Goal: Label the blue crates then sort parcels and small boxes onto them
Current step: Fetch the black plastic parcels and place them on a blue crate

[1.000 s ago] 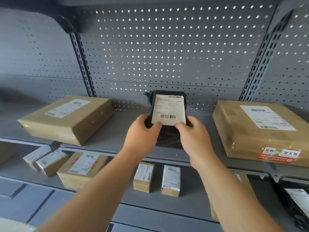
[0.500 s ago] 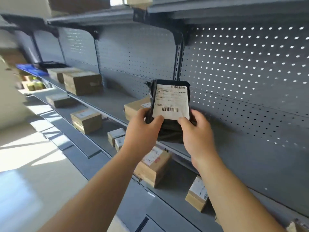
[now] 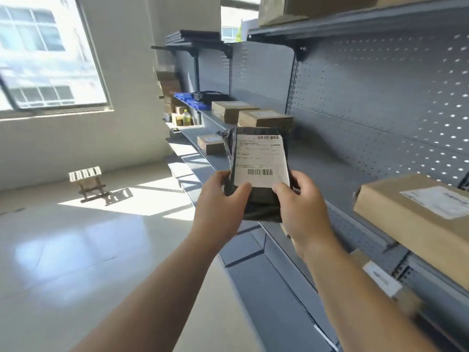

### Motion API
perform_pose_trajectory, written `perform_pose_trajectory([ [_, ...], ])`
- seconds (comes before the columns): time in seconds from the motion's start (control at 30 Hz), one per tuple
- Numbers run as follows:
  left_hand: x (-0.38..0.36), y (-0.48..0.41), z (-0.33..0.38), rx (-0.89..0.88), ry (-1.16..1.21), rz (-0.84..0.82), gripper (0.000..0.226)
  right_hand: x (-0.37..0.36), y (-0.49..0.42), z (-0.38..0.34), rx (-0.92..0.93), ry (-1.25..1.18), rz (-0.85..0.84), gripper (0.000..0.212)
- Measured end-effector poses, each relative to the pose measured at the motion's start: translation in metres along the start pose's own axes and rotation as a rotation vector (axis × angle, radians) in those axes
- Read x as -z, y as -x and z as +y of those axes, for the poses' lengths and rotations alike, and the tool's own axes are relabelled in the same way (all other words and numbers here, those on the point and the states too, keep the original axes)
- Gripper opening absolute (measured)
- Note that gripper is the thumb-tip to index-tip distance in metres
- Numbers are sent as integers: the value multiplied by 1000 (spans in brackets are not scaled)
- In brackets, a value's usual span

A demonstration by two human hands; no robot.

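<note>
Head cam: both hands, left hand & right hand, pinch black mailer at btm corners; looks soft, light, prob slippery, grip edges.

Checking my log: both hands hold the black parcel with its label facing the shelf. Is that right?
Not quite. The left hand and right hand do hold the parcel, but its label faces the camera, not the shelf. The head view shows the barcode side plainly.
</note>
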State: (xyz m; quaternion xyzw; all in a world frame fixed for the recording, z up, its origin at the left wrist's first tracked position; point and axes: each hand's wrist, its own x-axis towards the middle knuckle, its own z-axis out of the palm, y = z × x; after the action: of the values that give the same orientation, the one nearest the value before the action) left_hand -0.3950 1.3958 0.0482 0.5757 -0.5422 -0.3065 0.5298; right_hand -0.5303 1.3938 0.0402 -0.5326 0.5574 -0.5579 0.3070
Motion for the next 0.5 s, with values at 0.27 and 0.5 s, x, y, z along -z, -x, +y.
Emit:
perform_pose_trajectory([
  [0.27, 95, -83, -71, 100, -19, 203, 29, -151, -54, 7, -21, -78, -246, 29],
  [0.5, 119, -168, -122, 175, -57, 351, 28, -248, -129, 35, -51, -136, -414, 29],
])
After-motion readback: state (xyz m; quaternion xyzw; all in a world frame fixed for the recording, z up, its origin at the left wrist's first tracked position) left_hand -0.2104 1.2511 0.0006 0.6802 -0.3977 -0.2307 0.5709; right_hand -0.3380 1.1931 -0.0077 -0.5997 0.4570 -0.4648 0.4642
